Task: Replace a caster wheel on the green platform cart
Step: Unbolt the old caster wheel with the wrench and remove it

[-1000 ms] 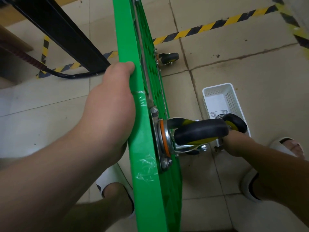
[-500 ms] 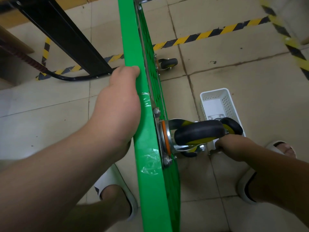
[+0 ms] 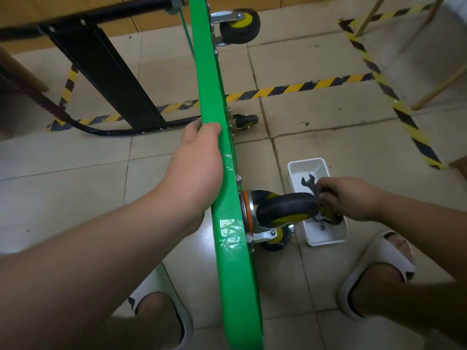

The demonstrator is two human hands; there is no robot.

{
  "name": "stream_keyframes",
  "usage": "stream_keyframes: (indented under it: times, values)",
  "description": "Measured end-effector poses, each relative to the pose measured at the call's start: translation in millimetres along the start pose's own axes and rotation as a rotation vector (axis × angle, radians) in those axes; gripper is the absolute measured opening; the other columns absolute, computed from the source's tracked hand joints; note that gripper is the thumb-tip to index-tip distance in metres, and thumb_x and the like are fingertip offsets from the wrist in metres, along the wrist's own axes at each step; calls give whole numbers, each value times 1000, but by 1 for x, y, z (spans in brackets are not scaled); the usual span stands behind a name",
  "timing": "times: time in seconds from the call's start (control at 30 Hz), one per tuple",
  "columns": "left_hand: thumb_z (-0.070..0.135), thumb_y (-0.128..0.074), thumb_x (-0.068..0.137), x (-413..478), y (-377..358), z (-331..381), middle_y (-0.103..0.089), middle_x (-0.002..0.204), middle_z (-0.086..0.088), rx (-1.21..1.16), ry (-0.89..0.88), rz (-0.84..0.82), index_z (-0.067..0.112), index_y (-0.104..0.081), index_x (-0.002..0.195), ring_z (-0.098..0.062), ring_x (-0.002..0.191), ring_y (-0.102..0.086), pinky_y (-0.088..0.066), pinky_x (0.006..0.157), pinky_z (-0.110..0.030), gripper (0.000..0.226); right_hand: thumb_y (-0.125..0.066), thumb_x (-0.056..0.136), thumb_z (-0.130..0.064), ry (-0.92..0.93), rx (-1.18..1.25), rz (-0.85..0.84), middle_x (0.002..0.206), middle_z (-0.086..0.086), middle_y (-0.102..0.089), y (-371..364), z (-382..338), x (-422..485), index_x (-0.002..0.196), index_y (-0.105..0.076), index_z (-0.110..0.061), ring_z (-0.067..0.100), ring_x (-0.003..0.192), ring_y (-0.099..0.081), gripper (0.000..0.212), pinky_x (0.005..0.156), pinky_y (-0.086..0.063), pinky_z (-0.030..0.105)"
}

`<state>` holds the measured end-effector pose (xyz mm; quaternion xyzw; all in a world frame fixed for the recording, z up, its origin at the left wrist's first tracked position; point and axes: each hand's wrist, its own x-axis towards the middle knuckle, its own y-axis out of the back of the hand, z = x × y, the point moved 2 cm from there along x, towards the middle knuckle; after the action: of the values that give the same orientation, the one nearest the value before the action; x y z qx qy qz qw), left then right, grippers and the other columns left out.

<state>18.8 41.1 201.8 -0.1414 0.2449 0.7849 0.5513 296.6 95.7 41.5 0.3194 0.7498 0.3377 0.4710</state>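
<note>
The green platform cart (image 3: 227,223) stands on its side edge, running from top centre to bottom. My left hand (image 3: 195,170) grips its upper edge. A black and yellow caster wheel (image 3: 285,210) juts out from the cart's underside on a metal and orange mount. Just right of it, my right hand (image 3: 351,198) is closed on a dark open-end wrench (image 3: 310,185), over the white basket (image 3: 326,236). A second caster (image 3: 274,239) shows below the near one. Two more casters (image 3: 246,121) (image 3: 238,26) sit farther along the cart.
The cart's black folded handle (image 3: 108,79) lies on the floor to the left. Yellow and black tape (image 3: 303,88) crosses the tiles. My feet in white slippers (image 3: 379,271) (image 3: 161,306) stand on both sides of the cart. Wooden legs (image 3: 439,84) stand at the upper right.
My right hand has risen from beneath the near caster and now holds a wrench above the basket. The view has pulled back, showing the far caster. My left hand keeps its hold.
</note>
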Motion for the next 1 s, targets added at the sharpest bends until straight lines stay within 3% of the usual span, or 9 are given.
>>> stream_keyframes:
  times: [0.13, 0.27, 0.37, 0.43, 0.63, 0.83, 1.0]
  values:
    - [43, -41, 101, -1, 1, 1, -65, 103, -3, -8, -6, -14, 28, -53, 136, -25, 84, -67, -48, 59, -29, 40, -55, 102, -18, -52, 295, 130, 96, 0, -72, 41, -25, -8, 102, -62, -14, 21, 91, -69, 8, 81, -53, 35]
    - [41, -37, 102, -1, 1, 1, -65, 108, -6, 8, -31, -62, 32, -48, 138, -27, 87, -68, -52, 57, -31, 39, -49, 105, -12, -62, 629, 170, 99, 6, -73, 77, -56, -23, 107, -63, -9, 19, 94, -71, 15, 84, -56, 29]
    - [41, -37, 102, 0, 1, 1, -64, 103, -7, 11, -43, -72, 33, -48, 137, -24, 79, -67, -53, 52, -28, 38, -47, 105, -9, -59, 828, 184, 101, 12, -72, 100, -76, -32, 109, -63, -5, 24, 96, -70, 17, 89, -58, 36]
    - [42, -36, 102, 1, 1, 0, -64, 104, -7, 19, -48, -68, 35, -48, 136, -25, 83, -66, -57, 63, -33, 37, -46, 105, -8, -48, 911, 177, 99, 11, -72, 112, -88, -35, 105, -63, -6, 24, 93, -69, 17, 93, -57, 40]
    - [43, -34, 103, 2, 1, -1, -61, 104, -5, 36, -49, -71, 35, -45, 139, -24, 85, -65, -51, 65, -33, 39, -47, 105, -8, -29, 1169, 149, 92, 10, -69, 136, -117, -43, 97, -62, -10, 24, 87, -70, 17, 77, -62, 32]
    - [44, -34, 102, 4, 0, -2, -62, 107, -5, 48, -46, -75, 37, -44, 139, -24, 83, -65, -51, 64, -33, 39, -51, 104, -12, -52, 1401, 110, 89, 11, -69, 140, -136, -40, 104, -60, -7, 25, 84, -71, 10, 76, -64, 36]
    - [43, -35, 102, 5, 0, -2, -63, 104, -6, 37, -33, -66, 38, -46, 138, -27, 87, -65, -54, 68, -36, 38, -53, 103, -15, -47, 1386, 54, 85, 9, -71, 127, -146, -33, 103, -59, -8, 25, 86, -70, 9, 73, -63, 35]
